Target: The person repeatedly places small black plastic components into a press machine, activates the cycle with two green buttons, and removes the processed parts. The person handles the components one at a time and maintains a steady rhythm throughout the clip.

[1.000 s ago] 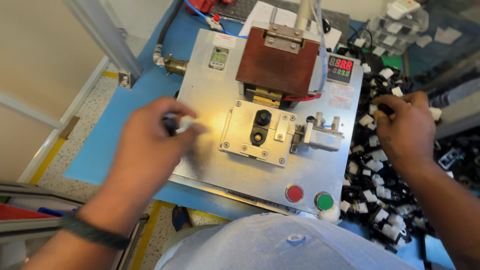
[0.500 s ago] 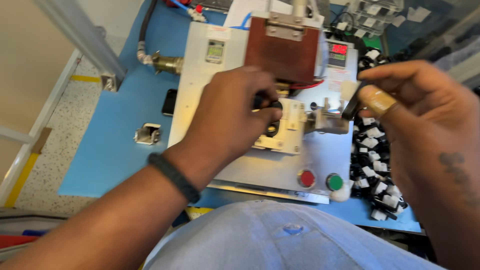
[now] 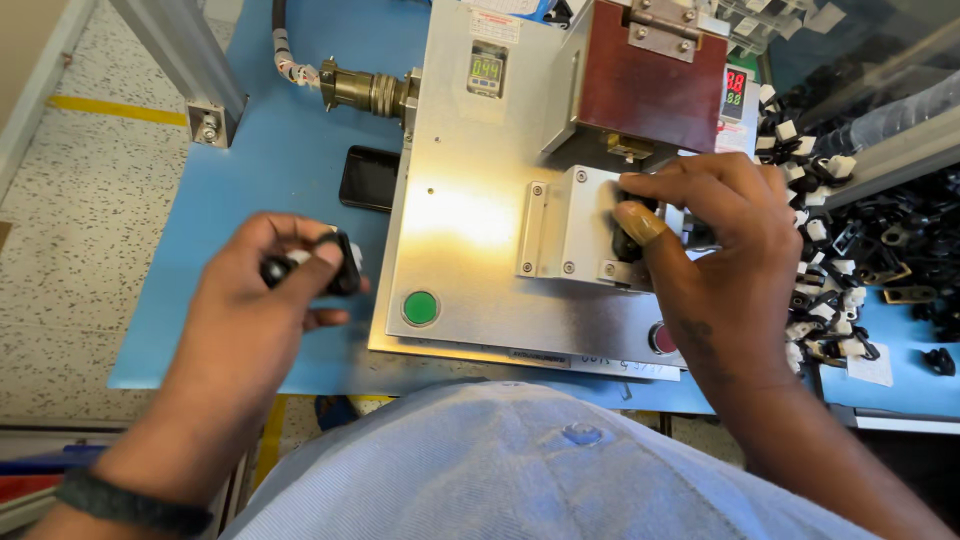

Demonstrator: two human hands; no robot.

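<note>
Left hand [image 3: 262,300] is raised over the blue bench [image 3: 250,180] just left of the flat silver metal press machine [image 3: 470,220], its fingers clamped on a small black-and-white plastic part [image 3: 335,262]. Right hand [image 3: 715,245] rests on the machine's raised silver fixture block [image 3: 565,225] below the dark red press head [image 3: 650,85], thumb and forefinger pinched on a small black part [image 3: 628,240] seated in the fixture. A round green button [image 3: 420,307] sits at the plate's near-left corner; a heap of loose black and white plastic parts [image 3: 830,250] lies right of the machine, and a flat black phone [image 3: 368,178] lies on the bench beside its left edge.
</note>
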